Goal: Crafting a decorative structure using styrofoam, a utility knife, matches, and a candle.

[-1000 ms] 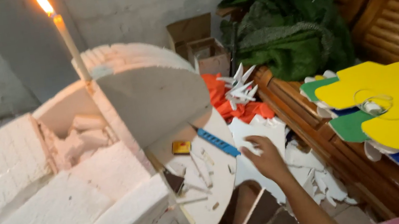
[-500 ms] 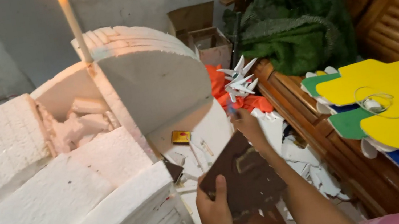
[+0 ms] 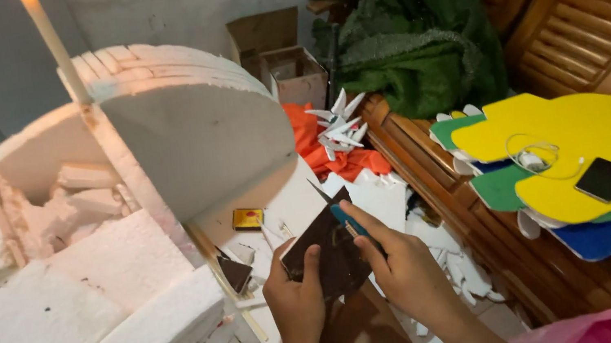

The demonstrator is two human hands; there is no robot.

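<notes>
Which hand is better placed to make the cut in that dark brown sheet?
Right, probably. The right hand already holds the blue-handled cutter with its tip against the dark brown sheet. The left hand grips the sheet's lower left edge, thumb on its face, so it serves best steadying it.

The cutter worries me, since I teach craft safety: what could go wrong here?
1. The right hand works a blue cutter on brown card that the left hand pinches close by; a slip could nick the thumb.
2. A lit candle stands on white foam blocks, with paper scraps below; it could perhaps start a fire.
</notes>
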